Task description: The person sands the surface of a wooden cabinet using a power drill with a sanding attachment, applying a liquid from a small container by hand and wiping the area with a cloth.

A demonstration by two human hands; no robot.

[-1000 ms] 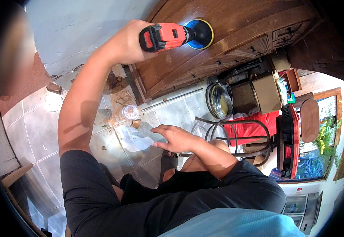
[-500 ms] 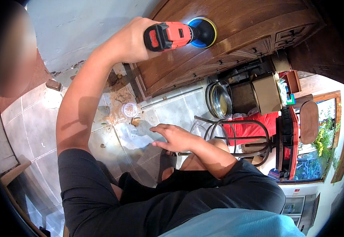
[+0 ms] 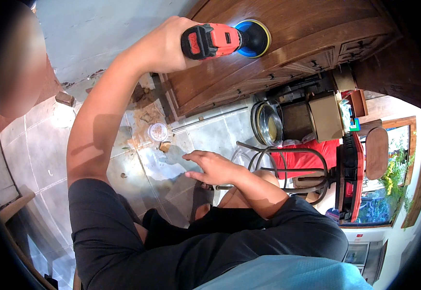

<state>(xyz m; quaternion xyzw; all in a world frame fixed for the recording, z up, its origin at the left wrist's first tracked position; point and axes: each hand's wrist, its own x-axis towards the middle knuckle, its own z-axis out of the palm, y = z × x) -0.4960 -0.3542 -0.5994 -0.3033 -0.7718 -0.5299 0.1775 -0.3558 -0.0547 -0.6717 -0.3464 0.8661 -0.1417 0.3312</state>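
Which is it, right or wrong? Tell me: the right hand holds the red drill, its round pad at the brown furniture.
Wrong on the side: the head view shows the left hand holding the red drill, its round pad at the brown furniture.

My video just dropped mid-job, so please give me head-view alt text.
A person's left hand holds a red-and-black drill with its blue-and-yellow disc against a brown wooden cabinet. The right hand hangs open above a tiled floor, where a small round container stands.
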